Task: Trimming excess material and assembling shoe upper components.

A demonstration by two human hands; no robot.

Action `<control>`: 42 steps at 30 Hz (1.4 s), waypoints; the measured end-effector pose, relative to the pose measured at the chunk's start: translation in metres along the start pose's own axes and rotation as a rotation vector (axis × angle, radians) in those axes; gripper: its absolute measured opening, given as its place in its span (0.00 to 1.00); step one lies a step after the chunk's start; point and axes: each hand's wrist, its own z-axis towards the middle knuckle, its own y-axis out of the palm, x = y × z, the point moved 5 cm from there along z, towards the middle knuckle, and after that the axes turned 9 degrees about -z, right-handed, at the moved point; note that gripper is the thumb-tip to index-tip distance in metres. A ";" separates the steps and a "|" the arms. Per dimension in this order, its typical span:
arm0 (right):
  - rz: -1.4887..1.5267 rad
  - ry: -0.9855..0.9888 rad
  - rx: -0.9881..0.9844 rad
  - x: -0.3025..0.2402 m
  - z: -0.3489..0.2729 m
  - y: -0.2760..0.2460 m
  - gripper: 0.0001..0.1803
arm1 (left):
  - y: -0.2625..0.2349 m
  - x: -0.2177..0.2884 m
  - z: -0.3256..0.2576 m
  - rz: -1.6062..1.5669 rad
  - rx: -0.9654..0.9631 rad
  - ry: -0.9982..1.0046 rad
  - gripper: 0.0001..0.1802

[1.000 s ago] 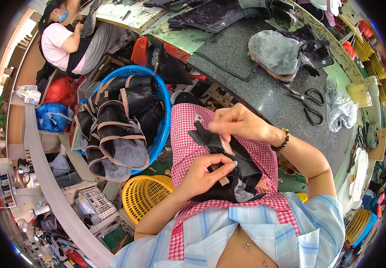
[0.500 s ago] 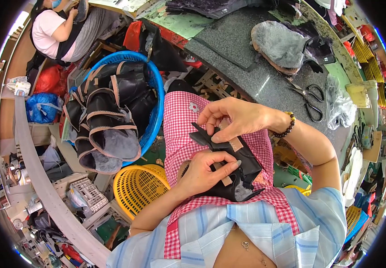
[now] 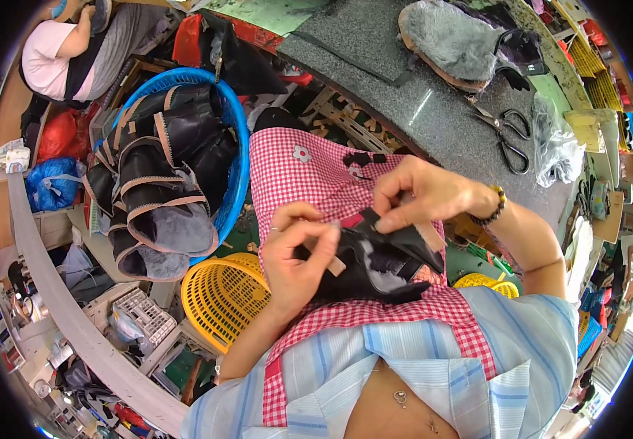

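Note:
A black leather shoe upper (image 3: 350, 281) with grey fleece lining lies across my lap, on the red-and-white checked apron (image 3: 287, 164). My left hand (image 3: 294, 256) is closed, thumb and forefinger pinching its left edge beside a small tan tab. On the other side my right hand (image 3: 426, 196) pinches a black flap of the same upper, where a tan strip shows. Between the hands the upper is spread apart, so the fleece and dark inside are visible. Part of the upper is hidden behind my fingers.
Left of my lap, a blue basket (image 3: 241, 162) holds several fleece-lined black uppers; a yellow basket (image 3: 221, 293) stands below it. On the grey worktop (image 3: 375, 95) lie a fleece-lined piece (image 3: 448, 47), black-handled scissors (image 3: 507, 135) and clear plastic (image 3: 556, 150). Another person (image 3: 64, 51) sits far left.
My hands have moved apart, the left leftward and the right rightward, spreading the upper open. More of its fleece and inside shows. The whole view has shifted slightly.

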 end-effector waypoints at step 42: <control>-0.240 -0.076 0.054 -0.032 0.004 0.020 0.07 | -0.007 -0.003 -0.011 -0.252 -0.182 -0.217 0.10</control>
